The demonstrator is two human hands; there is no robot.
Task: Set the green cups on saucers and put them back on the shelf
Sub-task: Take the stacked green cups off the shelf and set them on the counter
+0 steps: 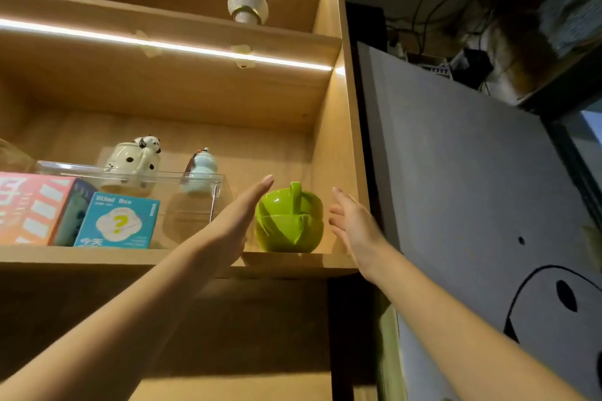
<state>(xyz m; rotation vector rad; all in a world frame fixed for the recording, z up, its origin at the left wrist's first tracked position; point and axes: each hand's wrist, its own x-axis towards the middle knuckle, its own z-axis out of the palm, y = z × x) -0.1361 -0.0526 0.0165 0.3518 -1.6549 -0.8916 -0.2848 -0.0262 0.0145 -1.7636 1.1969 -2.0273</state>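
Along the front edge of the shelf (97,256), starting at its left end, a pink and white box (29,205) stands beside a teal box (119,225) printed with a yellow question mark. Behind them sits a clear plastic bin (195,205) holding a white spotted mug (130,166) with a panda figure on its rim and a small pale blue figurine (200,171).

My left hand (234,221) reaches up over the front edge, flat, fingers straight and together, pointing toward the back of the shelf. Its grip is slack and holds nothing; it lies just beside the left side of the green cups (289,221), and I cannot tell whether it touches them.

The green cups stand stacked near the right end of the shelf, close to its front edge, one nested in the other. The stack's long axis is upright, and the upper cup's handle stands up on the side facing me. I see no saucer under them from this low angle.

My right hand (353,225) is just right of the stack, between it and the cabinet's side panel (335,153), fingers spread apart, holding nothing, clear of the cups.

On the shelf above stands a white cup (247,6) with a gold band.
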